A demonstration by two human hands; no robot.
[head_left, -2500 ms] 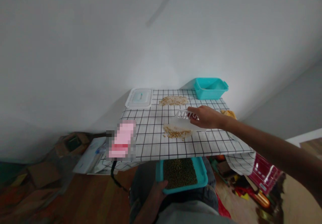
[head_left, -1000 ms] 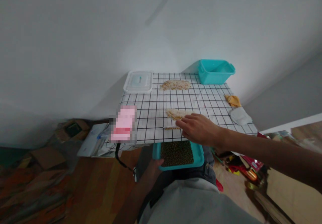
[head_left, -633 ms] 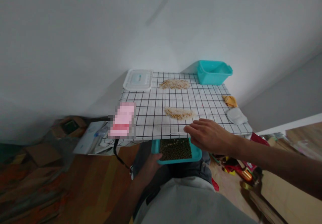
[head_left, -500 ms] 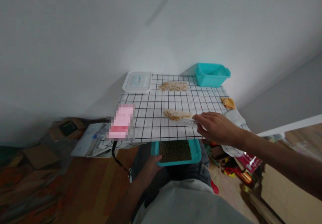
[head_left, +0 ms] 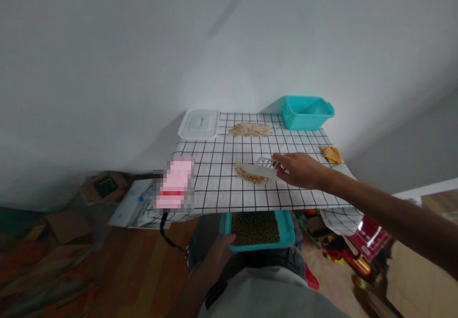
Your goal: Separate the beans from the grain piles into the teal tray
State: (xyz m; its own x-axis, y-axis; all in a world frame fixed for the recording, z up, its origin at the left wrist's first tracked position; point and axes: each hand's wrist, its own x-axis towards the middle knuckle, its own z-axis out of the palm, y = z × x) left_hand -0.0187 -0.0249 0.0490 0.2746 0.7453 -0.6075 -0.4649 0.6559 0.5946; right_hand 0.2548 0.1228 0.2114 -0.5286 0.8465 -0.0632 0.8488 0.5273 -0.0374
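Note:
My right hand [head_left: 299,169] is closed on a white slotted scoop [head_left: 265,163], held over the near side of the table. Right under the scoop lies a small pile of yellow and whitish grains [head_left: 253,177], partly hidden by it. Below the table's front edge, my left hand [head_left: 221,250] grips the left side of a teal tray [head_left: 263,248] at my lap, its thumb over the rim. Small dark green beans [head_left: 255,227] fill most of the tray. A second pile of pale grains [head_left: 250,129] lies farther back on the checked cloth.
A teal bin [head_left: 307,114] stands at the back right, a white lid [head_left: 199,125] at the back left. An orange cloth [head_left: 332,154] lies at the right edge. A blurred pink object [head_left: 176,182] sits front left. Boxes [head_left: 67,225] clutter the floor, and a wall rises behind.
My right hand has lifted and tilted the scoop, and it has moved slightly back from the pile's front. The near pile is more spread out. My left hand still holds the tray.

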